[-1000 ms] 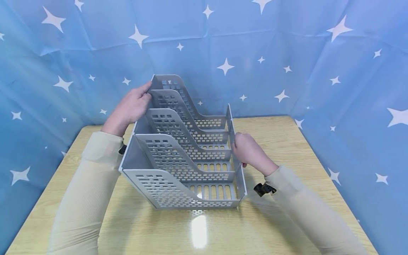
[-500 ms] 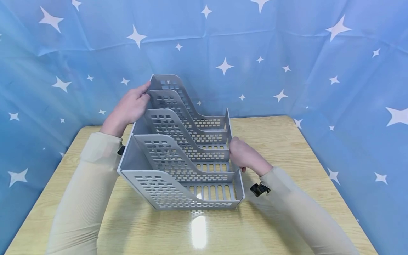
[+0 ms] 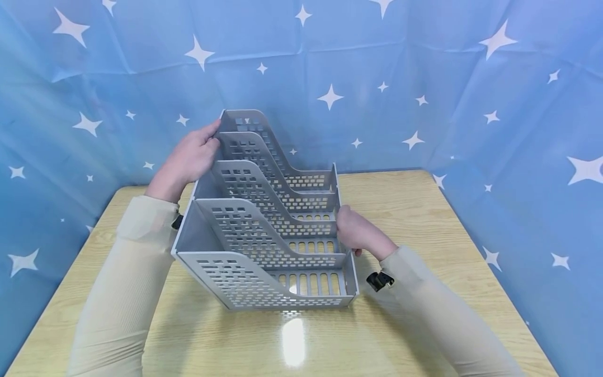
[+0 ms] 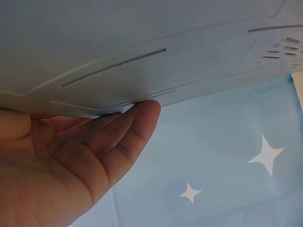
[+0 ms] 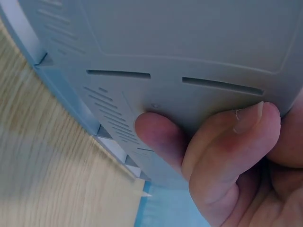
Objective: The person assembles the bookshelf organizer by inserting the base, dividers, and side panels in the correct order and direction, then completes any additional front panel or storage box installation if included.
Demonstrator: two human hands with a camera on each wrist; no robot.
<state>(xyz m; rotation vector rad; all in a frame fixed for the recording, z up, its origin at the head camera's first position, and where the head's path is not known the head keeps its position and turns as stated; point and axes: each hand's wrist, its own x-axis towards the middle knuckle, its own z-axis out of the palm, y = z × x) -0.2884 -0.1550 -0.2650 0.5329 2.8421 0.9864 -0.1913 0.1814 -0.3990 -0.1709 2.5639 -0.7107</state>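
Observation:
A grey plastic file rack (image 3: 264, 251) stands on the table, with perforated curved dividers forming several compartments. At its tall left panel, my left hand (image 3: 193, 154) grips the upper edge near the back. The left wrist view shows its fingers (image 4: 135, 135) against the panel's outer face. On the right, my right hand (image 3: 355, 230) holds the low end panel (image 3: 350, 275) around the middle of its top edge. In the right wrist view, bent fingers (image 5: 232, 146) press on that slotted panel's outer face; the thumb is mostly hidden.
A light wood-grain table (image 3: 424, 220) lies under the rack. Behind and beside it hangs a blue curtain (image 3: 377, 57) with white stars. Black straps (image 3: 379, 281) sit at both cuffs.
My right hand and the low end panel have shifted slightly left, and the panel's far top corner sits lower. My left hand keeps its place on the tall panel.

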